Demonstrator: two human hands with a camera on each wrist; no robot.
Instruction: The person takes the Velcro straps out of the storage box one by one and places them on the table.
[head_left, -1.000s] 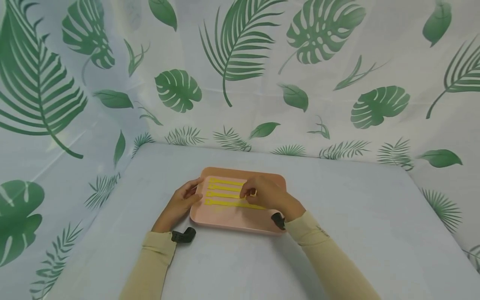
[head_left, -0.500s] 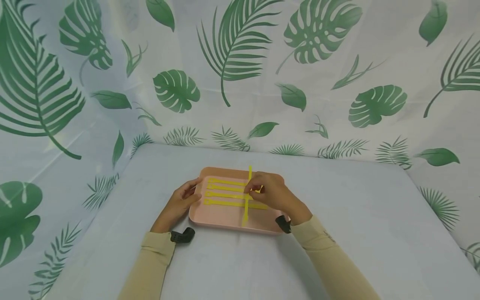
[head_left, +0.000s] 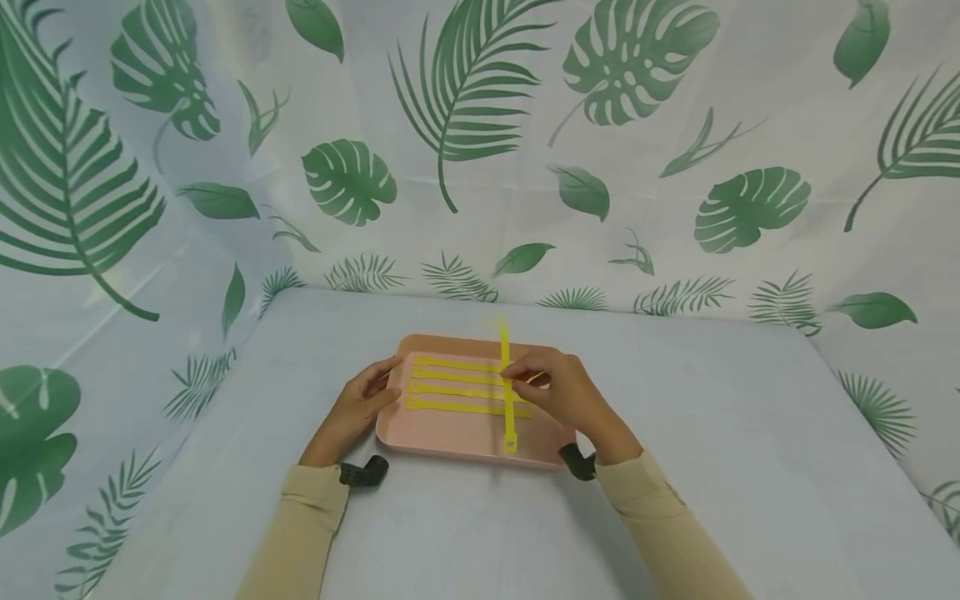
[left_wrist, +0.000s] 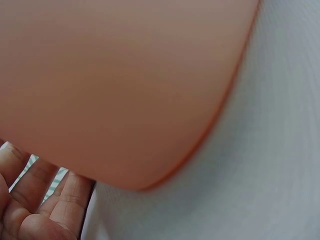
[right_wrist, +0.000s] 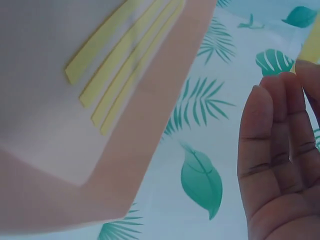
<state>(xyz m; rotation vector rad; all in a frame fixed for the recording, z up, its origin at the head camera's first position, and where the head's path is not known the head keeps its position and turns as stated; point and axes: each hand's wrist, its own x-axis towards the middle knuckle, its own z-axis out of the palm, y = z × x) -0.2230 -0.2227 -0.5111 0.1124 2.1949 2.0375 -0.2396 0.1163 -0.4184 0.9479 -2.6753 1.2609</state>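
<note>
A shallow pink tray rests on the table, and the left hand grips its left side with the thumb at the rim. In the left wrist view, the fingers press along the tray's edge. Several yellow straps, each with a square loop at its left end, lie side by side across the tray. Above their right ends the right hand pinches another yellow strap between thumb and forefinger. That strap runs lengthwise away from the body, its loop end nearest. In the right wrist view only part of the held strap shows.
A white cloth covers the table. Behind and to the left hangs a white backdrop printed with green leaves. A black wrist camera sits at the left cuff, another at the right cuff.
The right hand has come up from the straps in the tray and moved right, with a pinched strap now plainly in view, loop end toward the body. The left hand stays put.
</note>
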